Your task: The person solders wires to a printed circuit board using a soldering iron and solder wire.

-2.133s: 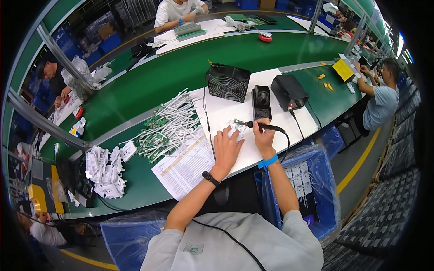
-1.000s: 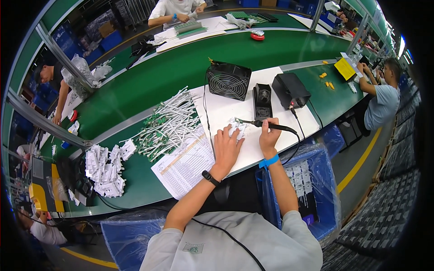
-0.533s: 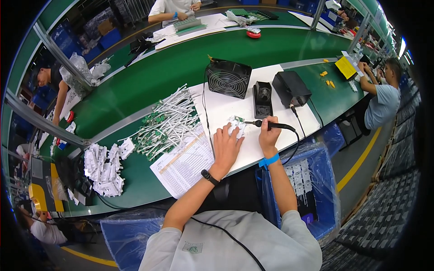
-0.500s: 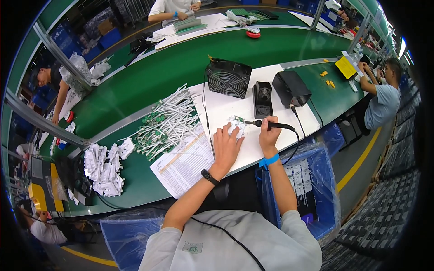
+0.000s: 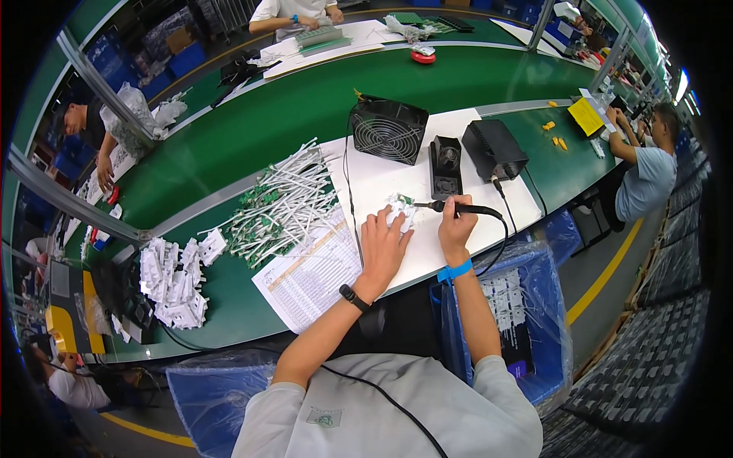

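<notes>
A white printed paper sheet with an orange-tan band across its table of rows (image 5: 311,276) lies on the green bench, just left of the left hand (image 5: 382,244). A flat yellow rectangular card (image 5: 586,116) rests near the bench's far right end. Inside the blue plastic-lined bin to the right, a tall black carton with a white label and a small purple patch (image 5: 510,320) stands upright. 1 more white sheet (image 5: 347,34) covers part of the far bench.
</notes>
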Motion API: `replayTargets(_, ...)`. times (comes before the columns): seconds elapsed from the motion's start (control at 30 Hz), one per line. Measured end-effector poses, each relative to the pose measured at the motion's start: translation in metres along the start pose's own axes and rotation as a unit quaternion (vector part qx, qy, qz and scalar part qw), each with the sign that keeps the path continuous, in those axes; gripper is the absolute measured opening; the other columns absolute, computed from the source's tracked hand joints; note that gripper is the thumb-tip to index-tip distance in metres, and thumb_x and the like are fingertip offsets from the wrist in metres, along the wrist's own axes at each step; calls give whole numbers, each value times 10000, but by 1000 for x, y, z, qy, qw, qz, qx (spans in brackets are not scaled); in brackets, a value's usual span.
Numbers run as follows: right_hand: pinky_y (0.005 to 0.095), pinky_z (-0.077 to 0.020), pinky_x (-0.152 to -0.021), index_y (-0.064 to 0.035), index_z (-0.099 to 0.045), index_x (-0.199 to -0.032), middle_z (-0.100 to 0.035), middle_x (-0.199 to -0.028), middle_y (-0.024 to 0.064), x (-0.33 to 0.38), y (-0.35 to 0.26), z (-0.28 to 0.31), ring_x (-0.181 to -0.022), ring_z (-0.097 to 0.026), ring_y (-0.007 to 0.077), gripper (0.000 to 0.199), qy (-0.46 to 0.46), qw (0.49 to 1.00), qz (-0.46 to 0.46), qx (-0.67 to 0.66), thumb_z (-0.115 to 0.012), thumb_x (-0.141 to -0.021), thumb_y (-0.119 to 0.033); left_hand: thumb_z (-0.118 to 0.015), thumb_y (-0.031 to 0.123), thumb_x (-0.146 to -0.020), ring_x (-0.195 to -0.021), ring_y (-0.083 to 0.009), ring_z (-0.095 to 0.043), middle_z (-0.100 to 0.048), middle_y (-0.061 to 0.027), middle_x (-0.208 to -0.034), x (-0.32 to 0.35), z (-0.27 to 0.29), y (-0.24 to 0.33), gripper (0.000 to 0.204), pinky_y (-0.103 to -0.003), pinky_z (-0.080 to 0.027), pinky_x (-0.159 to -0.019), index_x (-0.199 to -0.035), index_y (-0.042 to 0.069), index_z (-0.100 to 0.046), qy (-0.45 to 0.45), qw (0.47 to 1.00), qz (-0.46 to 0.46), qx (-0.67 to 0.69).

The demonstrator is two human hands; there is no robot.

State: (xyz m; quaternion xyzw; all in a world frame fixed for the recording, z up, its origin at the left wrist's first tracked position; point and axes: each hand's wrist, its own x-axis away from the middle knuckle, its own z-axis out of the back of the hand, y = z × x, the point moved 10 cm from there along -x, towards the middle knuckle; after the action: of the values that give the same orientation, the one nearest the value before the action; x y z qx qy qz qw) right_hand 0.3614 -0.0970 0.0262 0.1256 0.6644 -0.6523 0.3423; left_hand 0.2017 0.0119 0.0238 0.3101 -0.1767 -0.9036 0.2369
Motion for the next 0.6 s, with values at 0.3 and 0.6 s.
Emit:
replayTargets(0.3, 282, -402, -542, -5, -602, -884, -565, -664, 31, 4, 5, 2, -596, -510, 104, 154, 8, 1000, 12, 2, -666, -971, -115, -781, 206, -839, -1056, -313, -516, -586, -176, -1299, 0, 0, 0, 408, -412, -410, -894, -1199, 32, -699, 0, 1000, 2, 6)
replayTargets(0.6, 275, -403, -550, -8, -593, -895, -567, -686, 30, 4, 5, 2, -599, -497, 98, 143, 6, 1000, 5, 3, -666, -967, -109, -783, 208, -837, -1059, -312, -517, -588, -173, -1297, 0, 0, -1, 399, -413, -410, -889, -1186, 36, -697, 1, 1000, 4, 9)
